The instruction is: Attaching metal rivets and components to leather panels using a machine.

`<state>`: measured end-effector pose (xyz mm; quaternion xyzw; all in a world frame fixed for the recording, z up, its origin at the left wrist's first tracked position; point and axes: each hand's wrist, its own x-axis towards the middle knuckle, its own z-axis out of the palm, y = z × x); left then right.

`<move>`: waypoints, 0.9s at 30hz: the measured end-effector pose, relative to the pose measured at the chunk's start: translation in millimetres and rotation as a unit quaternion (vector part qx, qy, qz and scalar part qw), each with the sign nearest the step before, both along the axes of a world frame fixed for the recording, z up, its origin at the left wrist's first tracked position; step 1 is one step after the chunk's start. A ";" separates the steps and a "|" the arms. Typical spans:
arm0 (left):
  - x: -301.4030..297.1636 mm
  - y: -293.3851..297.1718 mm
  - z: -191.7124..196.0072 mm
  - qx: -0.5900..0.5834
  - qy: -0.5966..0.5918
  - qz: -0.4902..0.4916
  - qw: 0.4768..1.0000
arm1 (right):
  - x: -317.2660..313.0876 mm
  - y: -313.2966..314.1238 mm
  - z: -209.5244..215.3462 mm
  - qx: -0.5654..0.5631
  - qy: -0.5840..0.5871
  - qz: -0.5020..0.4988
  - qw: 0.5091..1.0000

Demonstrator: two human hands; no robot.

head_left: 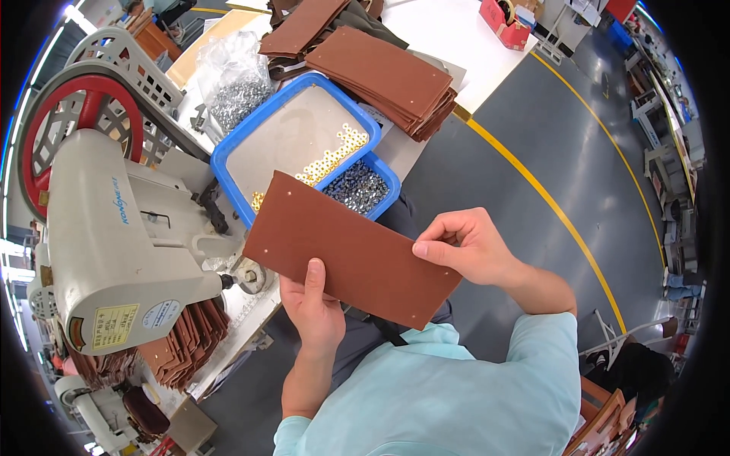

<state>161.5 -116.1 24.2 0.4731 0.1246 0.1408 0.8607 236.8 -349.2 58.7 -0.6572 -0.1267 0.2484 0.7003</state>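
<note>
Between both hands I hold a brown leather panel (346, 247), a flat rectangle with a small hole near each corner. My left hand (312, 308) grips its lower edge, thumb on top and fingers hidden beneath. At the right end, my right hand (468, 247) pinches the upper edge between thumb and fingers. Just left of the panel stands a grey press machine (99, 220) with a red wheel (84, 140); its working head (247, 275) is close to the panel's left end. Behind the panel, a blue-rimmed tray (220, 156) holds gold-coloured eyelets (334, 156).
A smaller blue tray (395, 186) contains dark metal pieces. Stacked brown panels (380, 72) lie at the back, and more panels (186, 342) sit below the press. A clear bag (236, 83) of metal pieces and a red tape dispenser (508, 23) rest on the white table (449, 26).
</note>
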 end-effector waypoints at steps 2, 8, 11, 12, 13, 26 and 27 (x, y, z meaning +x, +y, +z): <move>-0.6 1.0 -1.4 -0.002 -0.001 -0.003 1.000 | 1.0 -1.7 1.2 -0.007 0.044 -0.006 0.999; -0.1 4.1 -2.9 0.001 0.006 -0.006 1.000 | 1.7 0.4 -3.0 0.004 0.005 0.002 1.000; -0.6 4.2 -2.3 0.000 -0.001 -0.007 1.000 | 2.2 1.7 -10.0 0.018 -0.005 0.000 1.000; -0.6 3.9 -2.3 -0.001 -0.005 -0.009 1.000 | 2.9 1.5 -11.4 0.018 -0.006 -0.001 1.000; -0.9 3.7 -2.5 -0.002 -0.006 -0.011 1.000 | 3.7 1.2 -12.4 0.017 0.006 -0.014 1.000; 3.6 12.0 -28.5 0.023 0.013 0.014 1.000 | 2.6 -42.5 -74.8 -0.069 -0.058 -0.226 0.970; 6.8 7.0 -24.4 0.014 0.032 0.039 0.999 | -0.3 -48.8 -105.8 -0.056 -0.053 -0.261 0.962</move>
